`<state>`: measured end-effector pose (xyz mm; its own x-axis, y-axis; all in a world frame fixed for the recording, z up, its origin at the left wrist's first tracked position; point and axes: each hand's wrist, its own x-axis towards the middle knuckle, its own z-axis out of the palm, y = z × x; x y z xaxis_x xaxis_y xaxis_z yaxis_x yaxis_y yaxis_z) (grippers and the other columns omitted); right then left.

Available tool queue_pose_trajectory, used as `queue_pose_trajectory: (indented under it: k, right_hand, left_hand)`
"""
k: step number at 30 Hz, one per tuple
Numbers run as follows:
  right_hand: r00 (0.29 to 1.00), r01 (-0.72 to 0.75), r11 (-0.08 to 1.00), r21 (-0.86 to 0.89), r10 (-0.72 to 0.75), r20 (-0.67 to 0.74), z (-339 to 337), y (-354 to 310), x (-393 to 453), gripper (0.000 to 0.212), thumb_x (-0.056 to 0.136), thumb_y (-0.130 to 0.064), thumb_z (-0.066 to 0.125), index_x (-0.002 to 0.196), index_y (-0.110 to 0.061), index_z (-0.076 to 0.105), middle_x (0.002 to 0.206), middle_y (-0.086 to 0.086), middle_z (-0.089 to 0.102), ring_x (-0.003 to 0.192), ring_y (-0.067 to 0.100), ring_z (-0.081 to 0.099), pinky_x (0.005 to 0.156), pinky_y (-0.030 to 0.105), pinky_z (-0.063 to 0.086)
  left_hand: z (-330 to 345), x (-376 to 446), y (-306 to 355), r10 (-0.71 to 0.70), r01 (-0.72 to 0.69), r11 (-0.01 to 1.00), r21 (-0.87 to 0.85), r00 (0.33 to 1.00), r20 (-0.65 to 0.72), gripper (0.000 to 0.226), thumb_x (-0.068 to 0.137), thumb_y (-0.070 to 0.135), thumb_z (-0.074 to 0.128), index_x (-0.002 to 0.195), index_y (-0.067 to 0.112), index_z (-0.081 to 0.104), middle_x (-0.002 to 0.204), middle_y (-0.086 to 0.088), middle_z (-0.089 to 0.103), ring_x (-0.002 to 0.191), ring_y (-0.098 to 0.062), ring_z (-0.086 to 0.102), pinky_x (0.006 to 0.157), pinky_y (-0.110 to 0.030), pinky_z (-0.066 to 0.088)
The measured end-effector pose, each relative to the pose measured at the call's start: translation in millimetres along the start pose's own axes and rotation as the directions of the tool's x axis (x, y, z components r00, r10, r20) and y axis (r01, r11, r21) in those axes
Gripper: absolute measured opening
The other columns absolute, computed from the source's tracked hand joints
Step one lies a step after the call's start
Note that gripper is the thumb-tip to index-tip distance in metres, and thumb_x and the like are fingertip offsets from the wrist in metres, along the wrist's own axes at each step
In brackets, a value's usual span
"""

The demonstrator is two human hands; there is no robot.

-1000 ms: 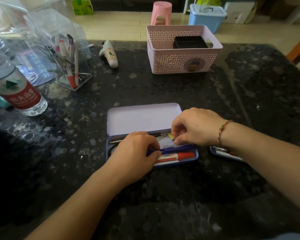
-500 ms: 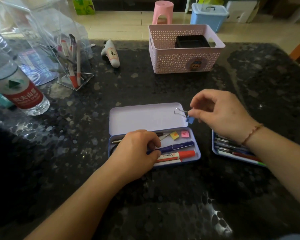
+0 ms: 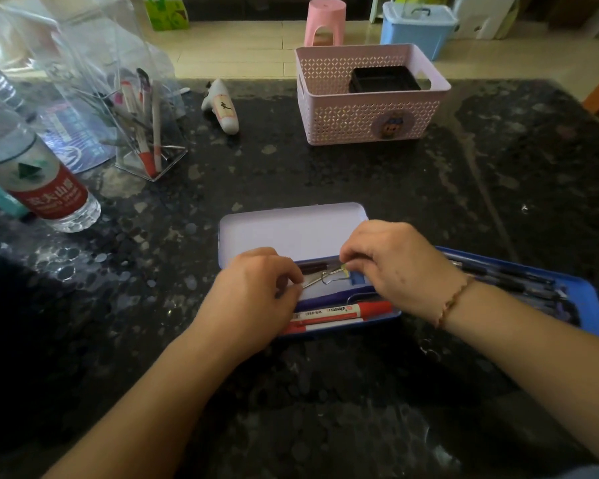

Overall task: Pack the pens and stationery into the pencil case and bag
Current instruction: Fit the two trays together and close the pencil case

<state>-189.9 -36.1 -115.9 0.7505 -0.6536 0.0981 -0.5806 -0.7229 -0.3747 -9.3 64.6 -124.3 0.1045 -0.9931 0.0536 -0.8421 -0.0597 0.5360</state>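
Observation:
The open tin pencil case point(image 3: 291, 229) lies in front of me with its pale lid tipped back. Inside are a red marker point(image 3: 346, 311), a purple pen point(image 3: 329, 297) and a dark pen point(image 3: 313, 267). My left hand point(image 3: 253, 299) covers the case's left end, its fingers curled down onto the pens. My right hand point(image 3: 398, 267) reaches in from the right and pinches a blue binder clip point(image 3: 357, 279), whose wire handles point left. A blue tray point(image 3: 588, 299) of pens sits to the right. At the far left a clear bag point(image 3: 94, 70) stands around a clear pen holder point(image 3: 153, 157).
A water bottle point(image 3: 38, 174) stands at the left edge. A pink basket point(image 3: 367, 112) with a black box sits at the back. A white correction-tape dispenser point(image 3: 222, 108) lies beside the clear bag. The dark stone table point(image 3: 325, 392) runs toward me.
My right hand has come down from above the lid, bringing the binder clip into the case. My left hand has stayed on the case's left end.

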Motion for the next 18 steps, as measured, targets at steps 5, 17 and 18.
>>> queue_pose_trajectory:
  k: [5, 17, 18]
  right_hand:
    - [0.995, 0.018, 0.997, -0.071, -0.011, 0.104, 11.6, -4.3, 0.9, 0.025, 0.091, -0.014, 0.060, 0.115, -0.019, 0.067, 0.112, -0.001, 0.058, 0.100, 0.014, 0.058, 0.089, 0.026, 0.051]
    - [0.996, 0.041, 0.999, -0.017, -0.040, 0.084, 8.5, -3.0, -6.3, 0.022, 0.092, -0.025, 0.057, 0.112, -0.023, 0.068, 0.111, -0.005, 0.068, 0.101, 0.009, 0.060, 0.088, 0.024, 0.051]
    - [0.995, 0.075, 0.995, -0.072, -0.070, 0.077, 7.7, -2.8, -7.9, 0.019, 0.091, -0.025, 0.059, 0.106, -0.024, 0.070, 0.106, -0.006, 0.070, 0.097, 0.010, 0.060, 0.083, 0.030, 0.053]
  left_hand:
    - [-18.1, 1.4, -15.7, -0.066, 0.080, 0.996, 0.045, 0.964, -0.257, 0.008, 0.082, 0.024, 0.070, 0.089, 0.025, 0.071, 0.080, 0.011, 0.054, 0.076, -0.009, 0.054, 0.072, -0.026, 0.045]
    - [-22.6, 7.9, -51.5, -0.422, 0.428, 0.904, -0.011, 0.885, -0.197, 0.056, 0.086, 0.039, 0.061, 0.135, 0.018, 0.046, 0.135, -0.009, 0.052, 0.126, -0.033, 0.042, 0.104, -0.046, 0.038]
    - [-21.0, 8.7, -52.0, -0.431, 0.430, 0.902, -0.041, 0.887, -0.165, 0.056, 0.087, 0.040, 0.059, 0.136, 0.020, 0.044, 0.134, -0.007, 0.054, 0.126, -0.032, 0.044, 0.103, -0.048, 0.040]
